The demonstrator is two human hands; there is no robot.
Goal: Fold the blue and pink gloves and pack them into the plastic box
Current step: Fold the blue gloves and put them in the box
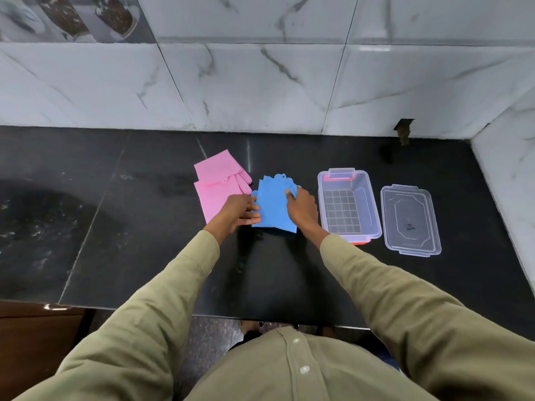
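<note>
The blue gloves (pixel 273 205) lie stacked on the black counter, fingers pointing away from me. My left hand (pixel 236 211) pinches their left edge. My right hand (pixel 301 205) grips their upper right side near the fingers. The pink gloves (pixel 212 185) lie flat just left of the blue ones, partly under my left hand. To the right stands the clear plastic box (pixel 367 204), open and with nothing inside, showing red latches at both ends.
The box's clear lid (pixel 409 219) lies flat to the right of the box. A marble tiled wall runs behind the counter and along its right side. The counter's front edge is close to my body.
</note>
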